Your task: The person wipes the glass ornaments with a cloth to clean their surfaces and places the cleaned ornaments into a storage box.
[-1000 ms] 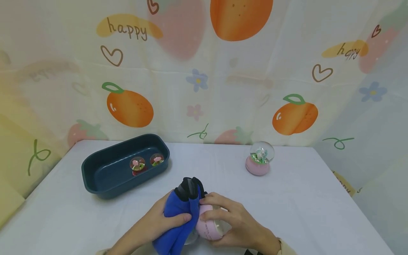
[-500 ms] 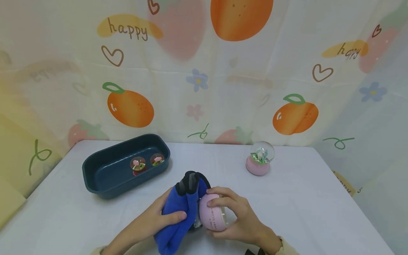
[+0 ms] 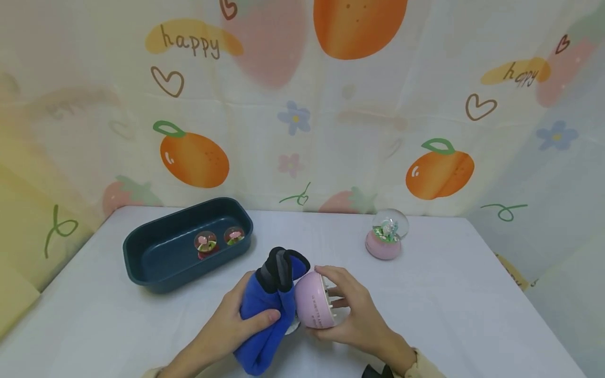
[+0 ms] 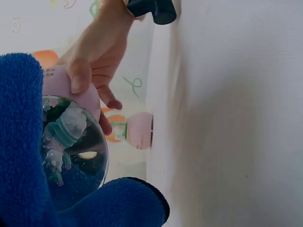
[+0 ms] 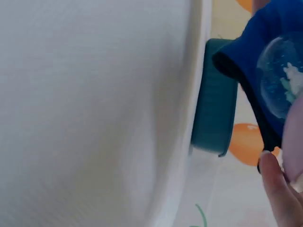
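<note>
My left hand (image 3: 246, 317) grips a blue cloth (image 3: 267, 315) with black edging, folded around the glass ball of a snow globe. The globe's pink base (image 3: 313, 302) points to the right, and my right hand (image 3: 354, 310) holds it between thumb and fingers. In the left wrist view the clear ball (image 4: 78, 151) shows a white and teal figure inside, with the cloth against it on two sides. Most of the ball is hidden by the cloth in the head view. The right wrist view catches the ball (image 5: 279, 78) pressed into the cloth beside the pink base.
At the left stands a dark teal tray (image 3: 156, 278) holding two small globes with red bases, one of them a small globe (image 3: 206, 242) near its front wall. A second pink-based snow globe (image 3: 385, 236) stands upright at the back right. A black object (image 3: 376, 371) shows at the bottom edge.
The snow globe has turned and risen slightly away from me, so its pink base now faces more to the right. Both hands keep hold of the cloth and the globe.
</note>
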Available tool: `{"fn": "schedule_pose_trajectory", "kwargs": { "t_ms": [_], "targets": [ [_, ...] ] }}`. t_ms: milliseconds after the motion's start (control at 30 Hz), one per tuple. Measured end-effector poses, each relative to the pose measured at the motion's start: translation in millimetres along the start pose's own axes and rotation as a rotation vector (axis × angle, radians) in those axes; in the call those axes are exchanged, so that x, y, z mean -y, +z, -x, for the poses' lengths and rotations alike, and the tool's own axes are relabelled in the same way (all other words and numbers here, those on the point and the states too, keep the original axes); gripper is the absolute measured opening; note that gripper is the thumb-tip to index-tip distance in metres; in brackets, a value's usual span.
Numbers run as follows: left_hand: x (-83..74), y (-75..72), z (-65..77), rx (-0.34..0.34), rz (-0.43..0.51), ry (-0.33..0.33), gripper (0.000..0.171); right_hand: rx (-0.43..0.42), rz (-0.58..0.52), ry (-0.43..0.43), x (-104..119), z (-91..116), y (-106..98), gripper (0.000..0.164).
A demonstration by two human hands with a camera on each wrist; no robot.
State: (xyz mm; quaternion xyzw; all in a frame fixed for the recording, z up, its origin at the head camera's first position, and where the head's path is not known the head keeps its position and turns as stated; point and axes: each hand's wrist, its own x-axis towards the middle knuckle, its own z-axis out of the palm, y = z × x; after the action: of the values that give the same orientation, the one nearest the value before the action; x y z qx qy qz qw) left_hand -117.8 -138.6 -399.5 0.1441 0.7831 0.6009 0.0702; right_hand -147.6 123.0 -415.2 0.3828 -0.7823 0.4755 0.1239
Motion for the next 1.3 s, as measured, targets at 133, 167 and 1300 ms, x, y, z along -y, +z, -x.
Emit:
{"fn": "schedule_pose_trajectory", "kwargs": {
  "t_ms": [133,167,1300],
  "targets": [
    [0.5,2.1,-0.3,-0.022,-0.028,-0.007,0.052,0.037,-0.084,0.064,4.1,-1.6,-1.1,0.094],
    [0.0,2.9,-0.1,-0.022,-0.052,-0.003,0.054,0.047,-0.114,0.081,5.0,-1.8,-1.6,0.092],
    [8.2,-14.3,-4.2,0.305,0.154,0.063,0.039,0.014,-0.032,-0.482,11.1,-7.6,1.0,0.076]
  ]
}}
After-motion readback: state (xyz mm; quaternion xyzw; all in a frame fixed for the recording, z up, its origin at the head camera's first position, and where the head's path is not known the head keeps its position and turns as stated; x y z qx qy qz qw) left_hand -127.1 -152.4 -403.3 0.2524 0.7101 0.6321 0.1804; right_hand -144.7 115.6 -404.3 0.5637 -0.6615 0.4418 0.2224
